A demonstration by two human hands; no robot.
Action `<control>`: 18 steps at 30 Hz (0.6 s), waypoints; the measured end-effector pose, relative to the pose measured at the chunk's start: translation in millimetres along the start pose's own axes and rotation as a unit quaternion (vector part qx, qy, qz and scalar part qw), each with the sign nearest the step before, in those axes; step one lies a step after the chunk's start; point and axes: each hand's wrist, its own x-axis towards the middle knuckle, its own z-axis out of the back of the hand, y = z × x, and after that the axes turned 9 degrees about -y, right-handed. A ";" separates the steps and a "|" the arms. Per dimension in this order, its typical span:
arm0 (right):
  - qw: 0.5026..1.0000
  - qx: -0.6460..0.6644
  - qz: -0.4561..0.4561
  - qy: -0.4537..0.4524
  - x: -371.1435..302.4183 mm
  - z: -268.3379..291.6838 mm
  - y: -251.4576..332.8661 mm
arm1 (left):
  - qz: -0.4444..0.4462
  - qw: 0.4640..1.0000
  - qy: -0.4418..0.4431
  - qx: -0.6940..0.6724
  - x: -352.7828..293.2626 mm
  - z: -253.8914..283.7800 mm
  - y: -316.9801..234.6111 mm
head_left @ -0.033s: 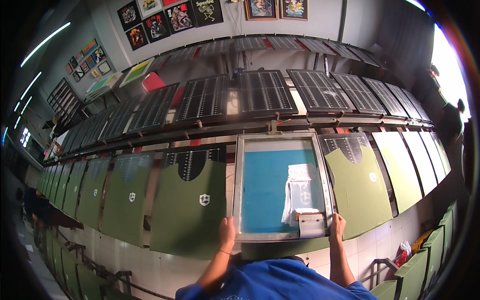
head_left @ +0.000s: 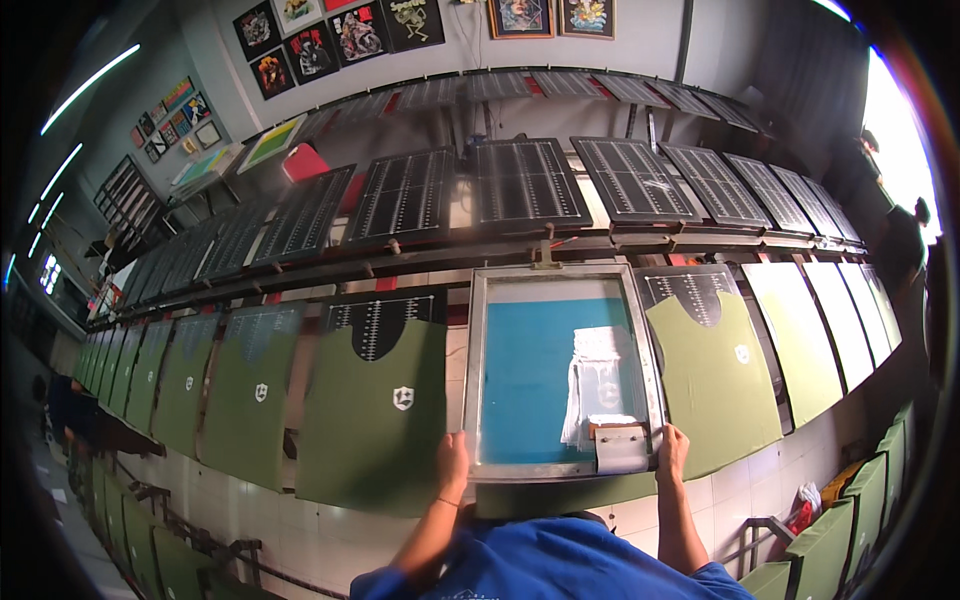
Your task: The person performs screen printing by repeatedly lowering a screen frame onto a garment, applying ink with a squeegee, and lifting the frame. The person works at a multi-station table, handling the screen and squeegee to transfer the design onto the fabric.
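A screen-printing frame [head_left: 476, 360] with blue mesh [head_left: 530, 390] stands in front of me, between two green shirts. My left hand [head_left: 453, 465] is closed around its near left corner, and my right hand [head_left: 673, 450] grips the near right corner. Inside the frame, at the near right, rests a squeegee [head_left: 621, 452] with a metal face. White ink [head_left: 597, 345] streaks the mesh beyond it, around a faint shield design. Left of the frame a green shirt [head_left: 370, 430] with a white shield print lies on a black board; a similar shirt [head_left: 712, 385] lies on the right.
A metal rail [head_left: 420, 262] runs behind the frame, with a bracket [head_left: 545, 255] at its far edge. Beyond stand rows of black marked boards [head_left: 525, 185]. More green shirts [head_left: 245, 400] line the left, and others [head_left: 835, 520] hang behind me. A person [head_left: 905, 235] is at the far right.
The boards and shirts sit slightly farther left in the picture. The frame, with both hands on it, has shifted a little to the right relative to them.
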 end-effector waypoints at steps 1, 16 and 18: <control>1.000 -0.010 0.001 0.010 9.3 1.5 -5.0 | -0.011 1.000 -0.004 0.015 1.9 -5.4 1.4; 0.997 0.012 -0.006 0.080 51.0 -16.1 1.9 | -0.093 0.993 -0.008 0.073 -2.6 -14.8 -20.8; 0.995 0.008 -0.015 0.094 54.1 -14.1 4.8 | -0.106 0.991 -0.020 0.074 -7.3 -17.7 -25.6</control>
